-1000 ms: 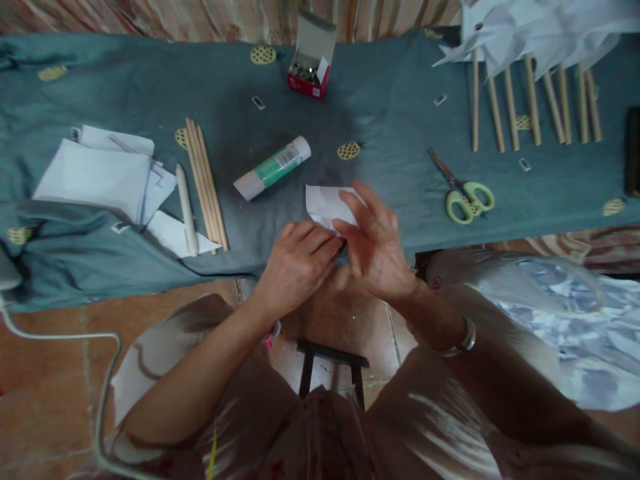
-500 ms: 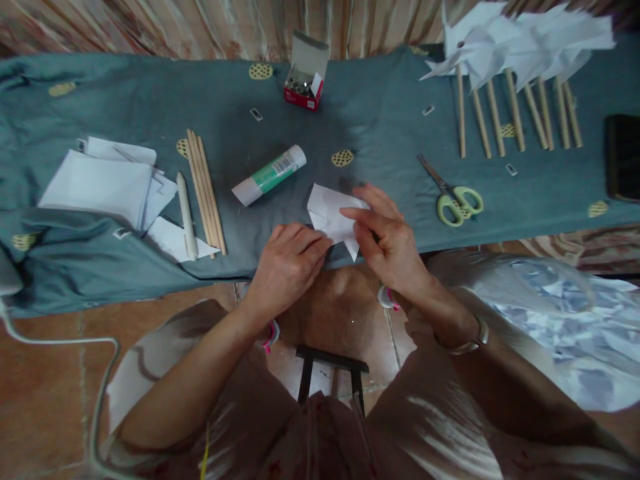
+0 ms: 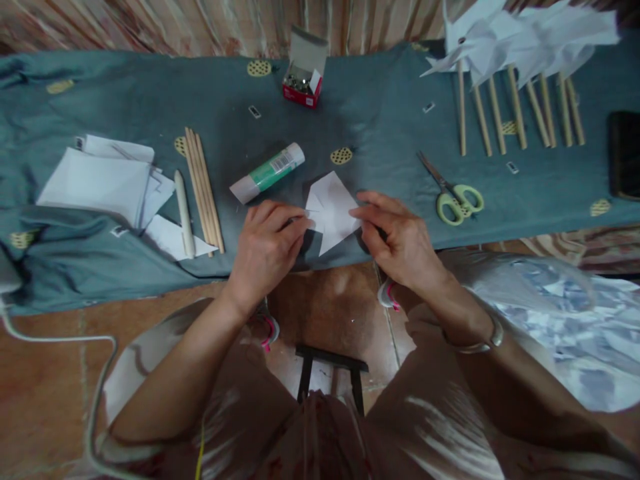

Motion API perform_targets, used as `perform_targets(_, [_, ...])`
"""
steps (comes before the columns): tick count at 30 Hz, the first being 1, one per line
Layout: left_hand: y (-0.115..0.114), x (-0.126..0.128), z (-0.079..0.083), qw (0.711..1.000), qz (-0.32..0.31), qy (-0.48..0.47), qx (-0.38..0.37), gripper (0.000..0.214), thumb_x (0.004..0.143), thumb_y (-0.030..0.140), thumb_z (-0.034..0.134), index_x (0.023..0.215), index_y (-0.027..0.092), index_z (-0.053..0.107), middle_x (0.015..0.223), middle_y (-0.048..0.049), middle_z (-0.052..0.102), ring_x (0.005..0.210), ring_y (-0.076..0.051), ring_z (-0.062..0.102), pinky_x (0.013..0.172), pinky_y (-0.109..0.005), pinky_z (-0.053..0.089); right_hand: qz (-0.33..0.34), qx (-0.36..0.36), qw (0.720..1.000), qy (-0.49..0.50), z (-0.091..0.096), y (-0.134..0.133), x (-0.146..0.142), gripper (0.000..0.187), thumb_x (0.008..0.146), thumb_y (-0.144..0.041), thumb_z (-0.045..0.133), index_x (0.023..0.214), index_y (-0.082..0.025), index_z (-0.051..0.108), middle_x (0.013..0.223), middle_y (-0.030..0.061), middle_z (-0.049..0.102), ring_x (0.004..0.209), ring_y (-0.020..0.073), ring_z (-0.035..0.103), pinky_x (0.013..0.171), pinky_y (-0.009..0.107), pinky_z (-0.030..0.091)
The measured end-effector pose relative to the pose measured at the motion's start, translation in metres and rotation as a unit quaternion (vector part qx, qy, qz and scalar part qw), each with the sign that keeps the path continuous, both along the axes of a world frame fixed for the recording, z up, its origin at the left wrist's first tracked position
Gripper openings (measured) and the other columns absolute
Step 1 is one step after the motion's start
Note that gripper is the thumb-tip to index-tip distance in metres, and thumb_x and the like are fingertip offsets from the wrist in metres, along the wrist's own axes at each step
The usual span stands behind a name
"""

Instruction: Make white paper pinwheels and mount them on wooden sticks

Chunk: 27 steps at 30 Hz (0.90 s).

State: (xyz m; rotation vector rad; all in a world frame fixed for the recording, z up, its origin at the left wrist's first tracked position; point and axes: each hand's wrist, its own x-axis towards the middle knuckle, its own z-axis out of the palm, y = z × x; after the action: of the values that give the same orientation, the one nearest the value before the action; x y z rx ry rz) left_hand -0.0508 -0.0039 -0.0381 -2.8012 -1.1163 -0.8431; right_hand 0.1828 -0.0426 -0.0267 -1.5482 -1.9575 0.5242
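Observation:
Between my two hands is a small piece of white paper (image 3: 336,212) with cuts or folds in it, just above the near edge of the cloth. My left hand (image 3: 270,250) pinches its left side between thumb and fingers. At its right side, my right hand (image 3: 400,240) has thumb and fingertips closed on the paper's edge. A glue stick (image 3: 274,170) with a green label lies beyond my left hand. To the right of my right hand lie scissors (image 3: 457,200) with light green handles.
Several wooden sticks (image 3: 203,190), a white pen-like tool (image 3: 184,213) and white paper sheets (image 3: 95,183) lie at left. An opened red box (image 3: 300,90) of small metal pieces stands at the back. Paper pinwheels (image 3: 515,47) on sticks lie back right. A dark object (image 3: 624,153) sits far right.
The paper has turned and lies more spread out. My left hand has shifted left to its left side, and my right hand has moved slightly right to its edge.

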Motion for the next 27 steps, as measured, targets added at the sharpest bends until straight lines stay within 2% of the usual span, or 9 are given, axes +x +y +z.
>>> perform_targets(7, [-0.001, 0.002, 0.0, 0.999, -0.013, -0.036, -0.032, 0.022, 0.094, 0.015, 0.053, 0.112, 0.02, 0.064, 0.111, -0.0081, 0.071, 0.1, -0.024, 0.06, 0.082, -0.041, 0.051, 0.012, 0.016, 0.999, -0.031, 0.0, -0.004, -0.001, 0.031, 0.086, -0.014, 0.049, 0.108, -0.022, 0.071, 0.128, 0.0095, 0.066, 0.118, 0.0276, 0.062, 0.103, 0.05, 0.05])
perform_targets(11, [-0.007, 0.007, 0.003, 0.997, -0.024, -0.053, -0.043, 0.02, 0.095, 0.02, 0.054, 0.114, 0.021, 0.061, 0.111, -0.0076, 0.07, 0.102, -0.024, 0.059, 0.085, -0.04, 0.049, 0.009, 0.025, 0.999, -0.032, 0.0, -0.005, -0.003, 0.033, 0.086, -0.013, 0.048, 0.107, -0.025, 0.071, 0.125, 0.0075, 0.068, 0.115, 0.0269, 0.063, 0.102, 0.049, 0.05])
perform_targets(15, [-0.017, 0.016, 0.006, 0.997, -0.046, -0.017, -0.056, 0.018, 0.095, 0.032, 0.057, 0.11, 0.023, 0.063, 0.106, -0.0051, 0.07, 0.1, -0.024, 0.059, 0.083, -0.04, 0.045, 0.015, 0.035, 0.998, -0.041, -0.002, -0.008, -0.005, 0.031, 0.088, -0.014, 0.047, 0.108, -0.023, 0.07, 0.124, 0.0084, 0.068, 0.112, 0.0259, 0.065, 0.102, 0.047, 0.05])
perform_targets(18, [-0.02, 0.019, 0.006, 0.997, -0.055, 0.002, -0.047, 0.015, 0.094, 0.028, 0.059, 0.106, 0.02, 0.065, 0.102, -0.0058, 0.071, 0.096, -0.024, 0.06, 0.081, -0.04, 0.044, 0.018, 0.038, 0.998, -0.042, -0.003, -0.009, -0.006, 0.03, 0.089, -0.015, 0.047, 0.108, -0.023, 0.07, 0.125, 0.0082, 0.068, 0.11, 0.0249, 0.065, 0.101, 0.047, 0.051])
perform_targets(23, [-0.02, 0.02, 0.006, 0.998, -0.052, 0.02, -0.04, 0.014, 0.095, 0.023, 0.057, 0.102, 0.019, 0.068, 0.098, -0.0058, 0.072, 0.091, -0.023, 0.06, 0.078, -0.038, 0.042, 0.026, 0.052, 0.998, -0.035, -0.003, -0.01, -0.007, 0.028, 0.087, -0.013, 0.049, 0.105, -0.017, 0.07, 0.122, 0.0151, 0.069, 0.109, 0.0277, 0.067, 0.1, 0.05, 0.05])
perform_targets(27, [-0.021, 0.02, 0.007, 0.997, -0.049, 0.044, -0.029, 0.015, 0.097, 0.022, 0.054, 0.101, 0.018, 0.067, 0.097, -0.0055, 0.073, 0.087, -0.022, 0.06, 0.073, -0.036, 0.041, 0.024, 0.044, 0.998, -0.028, -0.001, -0.011, -0.007, 0.027, 0.085, -0.015, 0.053, 0.104, -0.02, 0.07, 0.121, 0.0124, 0.07, 0.11, 0.0276, 0.067, 0.1, 0.051, 0.05])
